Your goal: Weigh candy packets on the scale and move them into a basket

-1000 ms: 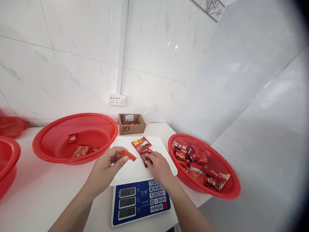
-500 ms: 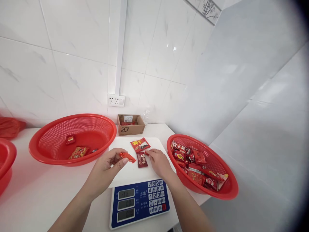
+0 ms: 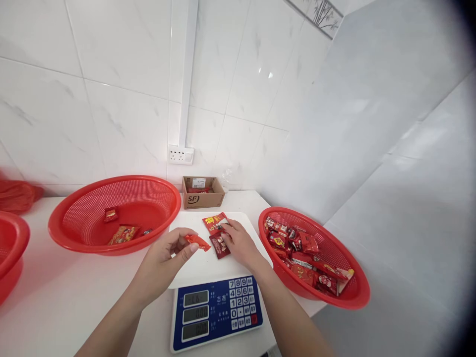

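Note:
My left hand (image 3: 169,258) pinches a small red wrapped candy (image 3: 198,242) between thumb and fingers, above the left side of the scale's white pan (image 3: 193,270). On that pan lie a red-and-yellow snack packet (image 3: 211,224) and a dark red packet (image 3: 218,246). Fingers of my right hand (image 3: 241,245) close over the right edge of the red-and-yellow packet, hiding part of it. My right thumb is by the dark red packet's top edge. The blue scale panel (image 3: 219,317) with its displays and keys faces me.
A red basket (image 3: 359,292) full of red packets stands at right. Another red basket (image 3: 59,235) at left holds several packets. A cardboard box (image 3: 203,201) sits behind the scale. Part of a further red basket (image 3: 15,263) and a red bag (image 3: 17,196) show at far left.
My right hand has moved up and inward from beside the dark red packet onto the red-and-yellow one. The dark red packet has turned slightly. My left hand still holds the candy.

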A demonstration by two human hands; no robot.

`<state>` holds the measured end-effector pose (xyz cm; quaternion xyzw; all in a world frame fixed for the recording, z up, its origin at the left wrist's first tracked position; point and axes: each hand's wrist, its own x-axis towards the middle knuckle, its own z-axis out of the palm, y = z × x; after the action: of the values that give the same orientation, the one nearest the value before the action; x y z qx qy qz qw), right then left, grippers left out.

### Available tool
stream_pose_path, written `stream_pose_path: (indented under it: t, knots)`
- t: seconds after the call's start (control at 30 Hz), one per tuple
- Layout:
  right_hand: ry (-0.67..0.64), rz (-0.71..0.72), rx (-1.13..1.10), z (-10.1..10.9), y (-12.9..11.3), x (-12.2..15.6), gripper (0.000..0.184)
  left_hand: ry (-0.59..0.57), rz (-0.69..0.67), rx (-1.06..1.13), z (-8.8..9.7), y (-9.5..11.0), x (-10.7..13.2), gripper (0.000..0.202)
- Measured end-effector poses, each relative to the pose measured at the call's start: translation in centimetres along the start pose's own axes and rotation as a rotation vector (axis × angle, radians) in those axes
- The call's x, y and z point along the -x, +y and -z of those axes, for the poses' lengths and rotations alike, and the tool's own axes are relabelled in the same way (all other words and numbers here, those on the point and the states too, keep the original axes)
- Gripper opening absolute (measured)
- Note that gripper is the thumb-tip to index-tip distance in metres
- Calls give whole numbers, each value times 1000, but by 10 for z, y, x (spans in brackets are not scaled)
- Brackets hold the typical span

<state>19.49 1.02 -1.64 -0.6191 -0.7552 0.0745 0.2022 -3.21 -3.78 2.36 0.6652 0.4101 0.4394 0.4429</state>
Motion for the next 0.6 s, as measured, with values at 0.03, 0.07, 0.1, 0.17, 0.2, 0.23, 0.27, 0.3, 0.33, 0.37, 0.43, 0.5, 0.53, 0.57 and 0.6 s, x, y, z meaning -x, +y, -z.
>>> stream_pose_path:
  t: [0.03,0.07,0.1,0.17,0.2,0.23,0.27,0.3,0.33,0.37,0.43,0.5,0.53,0.57,0.6]
  knots:
    - [-19,8,-6,-2,0,0,40,3,0,-2,0,0,0,27]
    - [-30,13,-10,-4,0,0,40,5,-2,-5,0,1,1,27]
    - [-32,15,-12,-5,0,1,40,8,-4,-8,0,1,1,27]
    - [-25,20,-11,-8,-1,3,39,12,-11,-14,1,2,1,27]
    - [-19,24,-10,-8,-2,5,38,13,-13,-18,1,2,1,27]
    - [-9,28,-15,-8,-3,8,38,13,-14,-24,1,3,1,27]
    - [13,29,-29,-6,-4,11,37,7,-13,-33,1,4,1,27]
    - [47,25,-59,-4,-7,15,36,-3,-13,-45,1,5,1,27]
    - [89,18,-113,-1,-9,21,35,-18,-13,-61,1,6,1,26]
    - [128,14,-194,2,-13,28,34,-37,-13,-80,0,7,1,24]
    - [110,24,-440,10,-22,44,34,-95,-5,-120,-4,9,2,19]
    - [-98,86,-771,17,-31,62,43,-178,3,-126,-12,11,4,15]
    - [-212,122,-931,19,-35,71,51,-230,7,-119,-16,11,5,15]
    - [-297,149,-1046,21,-39,79,58,-281,6,-112,-22,11,7,16]
    - [-343,161,-1113,22,-42,86,64,-326,-1,-110,-28,11,9,19]
